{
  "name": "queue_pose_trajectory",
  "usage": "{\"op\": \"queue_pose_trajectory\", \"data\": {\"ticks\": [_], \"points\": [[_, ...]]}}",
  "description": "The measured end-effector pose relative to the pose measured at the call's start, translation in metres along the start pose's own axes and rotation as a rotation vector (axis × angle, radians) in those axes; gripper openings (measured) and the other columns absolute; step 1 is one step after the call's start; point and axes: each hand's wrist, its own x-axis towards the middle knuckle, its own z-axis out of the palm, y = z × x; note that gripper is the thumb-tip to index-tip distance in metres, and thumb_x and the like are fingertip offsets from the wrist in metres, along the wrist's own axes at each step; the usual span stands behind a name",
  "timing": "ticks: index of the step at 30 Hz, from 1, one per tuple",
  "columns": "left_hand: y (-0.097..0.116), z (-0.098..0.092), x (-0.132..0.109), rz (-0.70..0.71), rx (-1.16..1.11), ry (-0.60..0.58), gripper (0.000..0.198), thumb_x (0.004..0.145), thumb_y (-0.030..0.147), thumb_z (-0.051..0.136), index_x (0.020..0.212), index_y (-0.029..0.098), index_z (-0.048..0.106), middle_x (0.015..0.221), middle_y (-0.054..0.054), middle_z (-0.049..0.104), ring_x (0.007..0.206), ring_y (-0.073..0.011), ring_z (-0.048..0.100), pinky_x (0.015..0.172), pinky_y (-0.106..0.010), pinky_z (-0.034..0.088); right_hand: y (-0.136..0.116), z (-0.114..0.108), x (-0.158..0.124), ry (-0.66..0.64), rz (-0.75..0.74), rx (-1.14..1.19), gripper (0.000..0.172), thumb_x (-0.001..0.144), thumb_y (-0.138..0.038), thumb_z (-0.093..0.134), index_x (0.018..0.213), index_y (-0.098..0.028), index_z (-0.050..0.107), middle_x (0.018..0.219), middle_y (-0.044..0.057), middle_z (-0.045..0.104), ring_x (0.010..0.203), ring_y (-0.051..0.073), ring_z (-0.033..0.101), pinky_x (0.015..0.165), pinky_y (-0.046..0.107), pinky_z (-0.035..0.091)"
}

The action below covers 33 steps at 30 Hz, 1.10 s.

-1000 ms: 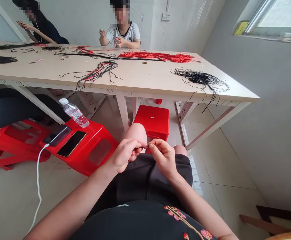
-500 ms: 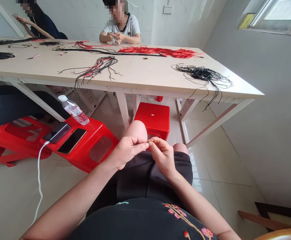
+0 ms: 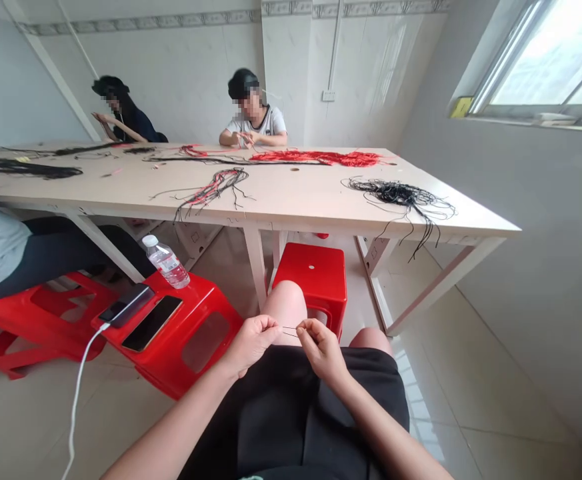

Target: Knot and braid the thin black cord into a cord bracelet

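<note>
Over my lap, my left hand and my right hand each pinch one end of a thin dark cord stretched between them. Both hands have their fingers curled closed. They hover above my knees and black shorts, in front of a red stool. On the long pale table ahead lie a mixed red and black cord bundle, a black cord tangle hanging over the edge, and a long red cord pile.
A tipped red stool at my left carries a water bottle and two phones, one on a white cable. Two people work cords at the table's far side; a third sits at the left. A wall stands right.
The camera has tilted upward, so the table and room sit lower in view. My hands have moved slightly apart, exposing a short length of cord between them.
</note>
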Motion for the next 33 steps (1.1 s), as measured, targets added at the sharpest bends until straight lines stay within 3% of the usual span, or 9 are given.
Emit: {"op": "queue_pose_trajectory", "data": {"ticks": [5, 10, 15, 22, 24, 27, 29, 31, 33], "points": [[-0.028, -0.012, 0.016, 0.087, 0.204, 0.171, 0.018, 0.067, 0.031, 0.053, 0.058, 0.016, 0.050, 0.054, 0.005, 0.043, 0.053, -0.0090, 0.038, 0.052, -0.021, 0.029, 0.037, -0.026, 0.013, -0.066, 0.003, -0.140, 0.027, 0.083, -0.042, 0.044, 0.076, -0.017, 0.052, 0.064, -0.001, 0.051, 0.058, 0.012, 0.046, 0.056, 0.022, 0.037], [-0.040, -0.012, 0.027, 0.062, 0.247, 0.189, 0.013, 0.066, 0.027, 0.050, 0.057, 0.016, 0.050, 0.053, 0.005, 0.043, 0.053, -0.0095, 0.039, 0.053, -0.022, 0.029, 0.061, -0.063, 0.037, -0.118, 0.021, -0.158, 0.030, 0.080, -0.046, 0.047, 0.074, -0.017, 0.053, 0.067, 0.000, 0.051, 0.062, 0.012, 0.045, 0.058, 0.024, 0.037], [-0.040, -0.009, 0.030, -0.049, 0.179, 0.188, 0.010, 0.064, 0.025, 0.050, 0.059, 0.016, 0.050, 0.053, 0.005, 0.044, 0.052, -0.0094, 0.038, 0.052, -0.022, 0.029, 0.074, -0.087, 0.058, -0.140, 0.190, 0.048, 0.033, 0.072, -0.049, 0.058, 0.072, -0.016, 0.054, 0.066, -0.003, 0.046, 0.056, 0.008, 0.037, 0.051, 0.020, 0.032], [-0.036, -0.003, 0.029, -0.085, 0.219, 0.194, 0.008, 0.064, 0.022, 0.050, 0.059, 0.016, 0.050, 0.053, 0.004, 0.045, 0.053, -0.0097, 0.038, 0.052, -0.022, 0.028, 0.086, -0.072, 0.062, -0.147, 0.372, 0.150, 0.037, 0.066, -0.053, 0.061, 0.073, -0.018, 0.052, 0.051, -0.009, 0.032, 0.042, 0.004, 0.023, 0.039, 0.017, 0.020], [-0.036, -0.003, 0.029, -0.080, 0.229, 0.204, 0.008, 0.065, 0.022, 0.050, 0.059, 0.016, 0.051, 0.054, 0.004, 0.045, 0.053, -0.0098, 0.038, 0.052, -0.022, 0.028, 0.092, -0.066, 0.061, -0.091, 0.387, 0.155, 0.038, 0.064, -0.053, 0.062, 0.074, -0.018, 0.053, 0.050, -0.009, 0.034, 0.042, 0.005, 0.028, 0.038, 0.018, 0.024], [-0.039, -0.003, 0.030, -0.080, 0.233, 0.227, 0.009, 0.065, 0.023, 0.053, 0.059, 0.016, 0.053, 0.053, 0.004, 0.045, 0.054, -0.0101, 0.038, 0.052, -0.022, 0.028, 0.096, -0.059, 0.053, 0.088, 0.370, 0.139, 0.039, 0.067, -0.053, 0.059, 0.082, -0.017, 0.054, 0.063, -0.002, 0.049, 0.053, 0.011, 0.045, 0.046, 0.022, 0.037], [-0.041, -0.004, 0.032, -0.084, 0.226, 0.235, 0.009, 0.064, 0.024, 0.054, 0.059, 0.016, 0.054, 0.053, 0.004, 0.045, 0.054, -0.0102, 0.038, 0.052, -0.022, 0.028, 0.091, -0.054, 0.041, 0.251, 0.293, 0.093, 0.035, 0.073, -0.051, 0.053, 0.084, -0.018, 0.053, 0.074, 0.001, 0.053, 0.065, 0.014, 0.050, 0.056, 0.024, 0.042], [-0.042, -0.004, 0.033, -0.084, 0.223, 0.239, 0.010, 0.064, 0.024, 0.055, 0.060, 0.016, 0.054, 0.053, 0.004, 0.045, 0.054, -0.0102, 0.039, 0.052, -0.021, 0.028, 0.078, -0.044, 0.023, 0.302, 0.107, -0.013, 0.029, 0.080, -0.046, 0.047, 0.081, -0.018, 0.052, 0.075, 0.002, 0.053, 0.070, 0.015, 0.051, 0.064, 0.026, 0.044], [-0.043, -0.004, 0.034, -0.084, 0.219, 0.240, 0.009, 0.064, 0.024, 0.054, 0.060, 0.016, 0.054, 0.053, 0.004, 0.046, 0.053, -0.0103, 0.039, 0.052, -0.021, 0.028, 0.061, -0.030, 0.005, 0.111, -0.134, -0.151, 0.022, 0.084, -0.038, 0.045, 0.084, -0.018, 0.054, 0.079, 0.004, 0.055, 0.074, 0.016, 0.053, 0.070, 0.028, 0.044]]}}
